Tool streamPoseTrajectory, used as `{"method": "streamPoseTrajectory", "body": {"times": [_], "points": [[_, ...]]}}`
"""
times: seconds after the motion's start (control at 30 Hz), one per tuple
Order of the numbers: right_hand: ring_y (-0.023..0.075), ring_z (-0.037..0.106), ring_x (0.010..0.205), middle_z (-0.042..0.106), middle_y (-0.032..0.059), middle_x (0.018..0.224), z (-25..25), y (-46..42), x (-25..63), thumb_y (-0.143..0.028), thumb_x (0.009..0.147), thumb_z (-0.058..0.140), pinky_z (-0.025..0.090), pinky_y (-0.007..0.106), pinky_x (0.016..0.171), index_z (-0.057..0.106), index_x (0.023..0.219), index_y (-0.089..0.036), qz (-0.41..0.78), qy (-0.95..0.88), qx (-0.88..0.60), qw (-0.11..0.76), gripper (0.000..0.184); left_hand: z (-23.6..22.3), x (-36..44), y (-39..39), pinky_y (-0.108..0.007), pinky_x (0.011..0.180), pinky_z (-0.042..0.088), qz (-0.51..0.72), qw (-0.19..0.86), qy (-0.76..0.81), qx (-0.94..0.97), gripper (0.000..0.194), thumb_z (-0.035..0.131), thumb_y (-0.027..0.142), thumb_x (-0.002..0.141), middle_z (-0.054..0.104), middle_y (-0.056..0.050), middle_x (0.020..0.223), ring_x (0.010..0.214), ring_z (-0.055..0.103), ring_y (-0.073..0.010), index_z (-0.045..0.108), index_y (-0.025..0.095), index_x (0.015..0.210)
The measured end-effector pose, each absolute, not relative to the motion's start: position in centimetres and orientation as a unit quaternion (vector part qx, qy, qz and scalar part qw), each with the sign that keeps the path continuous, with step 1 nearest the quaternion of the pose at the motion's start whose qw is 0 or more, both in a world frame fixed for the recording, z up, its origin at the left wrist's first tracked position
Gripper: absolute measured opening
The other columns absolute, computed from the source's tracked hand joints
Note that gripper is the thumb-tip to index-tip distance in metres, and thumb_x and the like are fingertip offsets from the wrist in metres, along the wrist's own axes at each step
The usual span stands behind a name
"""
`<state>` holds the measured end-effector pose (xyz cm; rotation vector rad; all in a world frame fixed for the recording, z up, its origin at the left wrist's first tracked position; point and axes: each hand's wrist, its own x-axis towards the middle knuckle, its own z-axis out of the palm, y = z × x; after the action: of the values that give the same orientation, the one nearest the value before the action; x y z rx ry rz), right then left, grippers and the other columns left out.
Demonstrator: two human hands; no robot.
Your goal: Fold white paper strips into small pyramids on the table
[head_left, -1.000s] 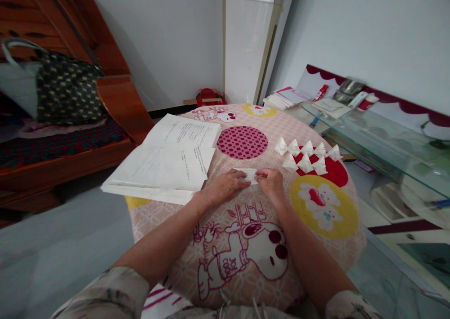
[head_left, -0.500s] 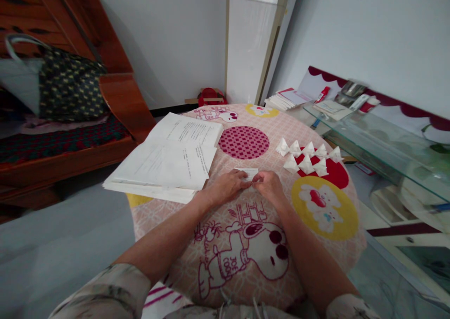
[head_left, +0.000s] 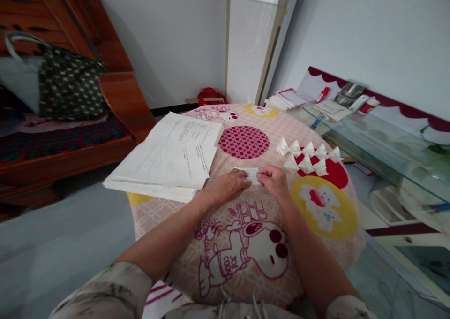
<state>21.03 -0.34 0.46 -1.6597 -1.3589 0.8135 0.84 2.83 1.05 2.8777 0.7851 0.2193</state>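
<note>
A small folded piece of white paper [head_left: 251, 174] lies on the tablecloth between my two hands. My left hand [head_left: 230, 186] holds its left end, fingers and thumb bent over the edge. At the right edge, my right hand [head_left: 274, 182] has thumb and forefinger pinched together on the paper. Faint lines of print show on it. Off to the right stand several folded white paper pieces [head_left: 306, 163] with pointed tops, grouped in two rows.
An open stack of printed pages [head_left: 161, 162] spreads over the table's left side. The round table wears a pink patterned cloth [head_left: 242, 267]. A glass shelf [head_left: 383, 140] stands close on the right, and a wooden bench [head_left: 121, 98] is at the left.
My right hand has shifted slightly right and up along the paper, so more of the paper shows between the hands. My left hand stays nearly in place.
</note>
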Motion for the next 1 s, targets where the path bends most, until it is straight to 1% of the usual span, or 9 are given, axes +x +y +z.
{"method": "streamPoseTrajectory", "body": {"times": [0.07, 0.17, 0.37, 0.53, 0.63, 0.7, 0.8, 0.87, 1.0], "points": [[0.0177, 0.067, 0.062, 0.074, 0.0045, 0.074, 0.0, -0.1, 20.4, -0.027, 0.073, 0.060, 0.050, 0.026, 0.056, 0.074, 0.087, -0.016, 0.335, -0.550, -0.628, 0.436, 0.022, 1.2, 0.9, 2.8, -0.038, 0.101, 0.050, 0.069, 0.079, 0.264, 0.959, 0.040, 0.056, 0.008, 0.090, 0.066, -0.013, 0.130, 0.117, 0.062, -0.0256, 0.071, 0.024, 0.125], [0.0186, 0.069, 0.070, 0.074, 0.0055, 0.077, -0.7, 0.4, 20.1, -0.021, 0.072, 0.060, 0.053, 0.027, 0.061, 0.074, 0.085, -0.016, 0.342, -0.571, -0.622, 0.414, 0.020, 1.4, 0.9, 2.6, -0.036, 0.101, 0.050, 0.077, 0.112, 0.283, 0.949, 0.039, 0.056, 0.005, 0.087, 0.067, -0.012, 0.130, 0.116, 0.064, -0.0245, 0.073, 0.022, 0.118], [0.0161, 0.063, 0.060, 0.071, 0.0023, 0.071, -1.6, 0.7, 20.8, -0.020, 0.072, 0.060, 0.051, 0.026, 0.055, 0.073, 0.086, -0.017, 0.358, -0.568, -0.619, 0.407, 0.019, 2.4, 0.4, 2.2, -0.037, 0.094, 0.053, 0.035, 0.121, 0.342, 0.931, 0.025, 0.057, 0.008, 0.086, 0.073, -0.012, 0.124, 0.108, 0.070, -0.0264, 0.077, 0.019, 0.096], [0.0162, 0.063, 0.061, 0.070, 0.0016, 0.069, -2.0, 0.7, 20.8, -0.022, 0.071, 0.060, 0.051, 0.026, 0.055, 0.072, 0.081, -0.019, 0.357, -0.564, -0.612, 0.424, 0.016, 2.9, 0.3, 2.0, -0.039, 0.085, 0.054, -0.020, 0.054, 0.399, 0.915, 0.028, 0.052, 0.013, 0.091, 0.076, -0.018, 0.104, 0.096, 0.072, -0.0281, 0.073, 0.010, 0.109], [0.0164, 0.062, 0.059, 0.069, 0.0014, 0.066, -1.8, 0.7, 20.7, -0.023, 0.070, 0.060, 0.050, 0.027, 0.053, 0.072, 0.079, -0.019, 0.362, -0.558, -0.611, 0.430, 0.016, 2.7, 0.3, 2.3, -0.039, 0.080, 0.054, 0.010, 0.051, 0.440, 0.897, 0.020, 0.056, 0.017, 0.090, 0.074, -0.016, 0.097, 0.090, 0.070, -0.0284, 0.073, 0.010, 0.099], [0.0163, 0.062, 0.057, 0.068, 0.0011, 0.065, -1.6, 0.7, 20.6, -0.023, 0.070, 0.059, 0.050, 0.027, 0.052, 0.072, 0.079, -0.019, 0.372, -0.548, -0.613, 0.432, 0.016, 2.5, 0.3, 2.5, -0.038, 0.084, 0.053, 0.078, 0.059, 0.423, 0.901, 0.011, 0.063, 0.021, 0.087, 0.072, -0.014, 0.101, 0.095, 0.068, -0.0278, 0.071, 0.013, 0.090], [0.0166, 0.063, 0.056, 0.068, 0.0012, 0.063, -1.5, 0.7, 20.5, -0.025, 0.069, 0.060, 0.051, 0.027, 0.051, 0.072, 0.078, -0.019, 0.389, -0.534, -0.608, 0.441, 0.016, 2.0, 0.4, 2.9, -0.037, 0.093, 0.051, 0.155, 0.077, 0.332, 0.927, 0.014, 0.068, 0.017, 0.083, 0.068, -0.011, 0.112, 0.106, 0.063, -0.0252, 0.067, 0.016, 0.098], [0.0171, 0.064, 0.058, 0.069, 0.0023, 0.065, -1.6, 0.6, 20.5, -0.027, 0.068, 0.061, 0.051, 0.027, 0.051, 0.073, 0.078, -0.019, 0.400, -0.527, -0.597, 0.455, 0.017, 1.7, 0.6, 3.0, -0.035, 0.092, 0.051, 0.144, 0.086, 0.297, 0.940, 0.016, 0.064, 0.013, 0.086, 0.068, -0.010, 0.109, 0.103, 0.063, -0.0232, 0.065, 0.016, 0.102], [0.0176, 0.065, 0.058, 0.072, 0.0056, 0.070, -1.5, 0.4, 20.8, -0.035, 0.069, 0.065, 0.050, 0.027, 0.051, 0.074, 0.084, -0.016, 0.413, -0.485, -0.582, 0.505, 0.026, 0.9, 0.8, 3.4, -0.033, 0.082, 0.050, 0.123, 0.086, 0.289, 0.946, 0.012, 0.054, 0.015, 0.095, 0.069, -0.009, 0.096, 0.092, 0.063, -0.0214, 0.065, 0.015, 0.093]]}}
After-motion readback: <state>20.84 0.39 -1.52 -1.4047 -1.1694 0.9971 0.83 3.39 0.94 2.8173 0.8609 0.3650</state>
